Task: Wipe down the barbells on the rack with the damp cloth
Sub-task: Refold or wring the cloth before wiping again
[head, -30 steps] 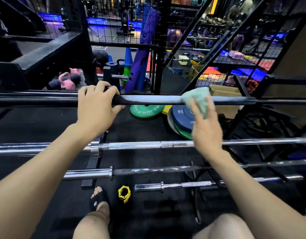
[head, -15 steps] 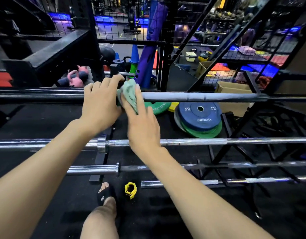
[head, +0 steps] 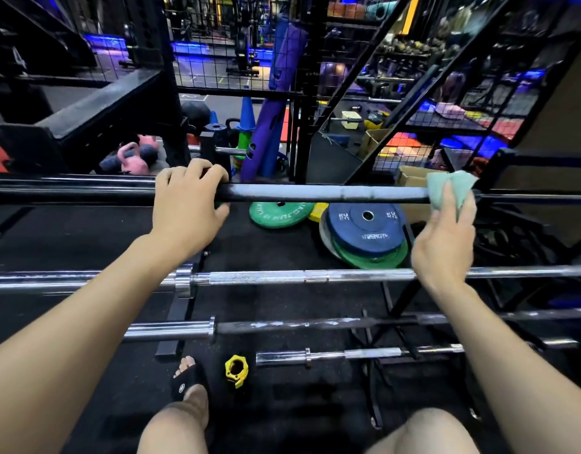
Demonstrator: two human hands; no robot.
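1. The fingers (head: 446,204) of the right hand (head: 446,247) press a crumpled pale-green damp cloth (head: 449,188) around the top dark steel barbell (head: 315,193), near the right end of its shaft. The cloth is folded over the bar and the hand pinches it there.
2. The left hand (head: 187,208) clamps over the same bar well to the left, fingers (head: 197,170) curled over the top and thumb beneath, steadying it.
3. Between the hands the shaft looks grey and streaked. I can't tell whether that is damp or wear.
4. The cloth sits just beside the black rack upright (head: 499,165). If the wipe runs on rightward, knuckles could knock the steel, or the cloth could snag.
5. The hold on the cloth looks light. A corner sticks up free, so it could slip off and drop to the black rubber floor (head: 282,244), picking up grit.
6. Should the left hand relax, the bar may roll under the rubbing.
7. Three more bars wait lower: a chrome barbell (head: 348,276), a worn dark barbell (head: 315,323), and a short chrome bar (head: 364,353). Leaning over them to reach the top one risks bumping a forearm.
8. A yellow plastic collar clip (head: 236,371) lies near a sandalled foot (head: 188,378), a trip hazard.
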